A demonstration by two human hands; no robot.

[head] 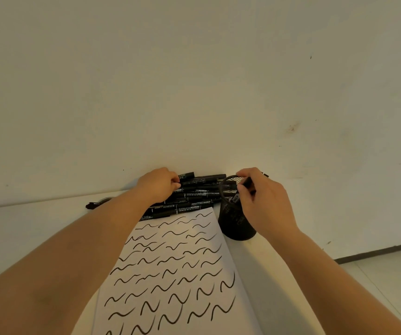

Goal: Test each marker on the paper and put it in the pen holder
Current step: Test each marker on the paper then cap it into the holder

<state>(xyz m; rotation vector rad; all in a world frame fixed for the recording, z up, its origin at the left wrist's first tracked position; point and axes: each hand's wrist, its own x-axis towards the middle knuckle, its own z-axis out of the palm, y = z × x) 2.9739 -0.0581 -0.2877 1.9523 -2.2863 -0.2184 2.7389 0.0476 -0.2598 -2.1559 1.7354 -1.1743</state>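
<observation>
A white sheet of paper [177, 269] covered with several black wavy strokes lies in front of me on the white table [25, 233]. Beyond its far edge, against the wall, is a pile of several black markers [194, 197]. My left hand [158, 186] rests on the left end of the pile, fingers closed on a marker there. A black mesh pen holder [235, 223] stands to the right of the paper. My right hand [262, 199] is over its rim, gripping a black marker [239, 192] that points down into the holder.
A pale wall [194, 81] rises directly behind the table. One loose black marker [93, 205] and a dark round object lie at the back left. The table's right edge drops to a tiled floor [387, 281].
</observation>
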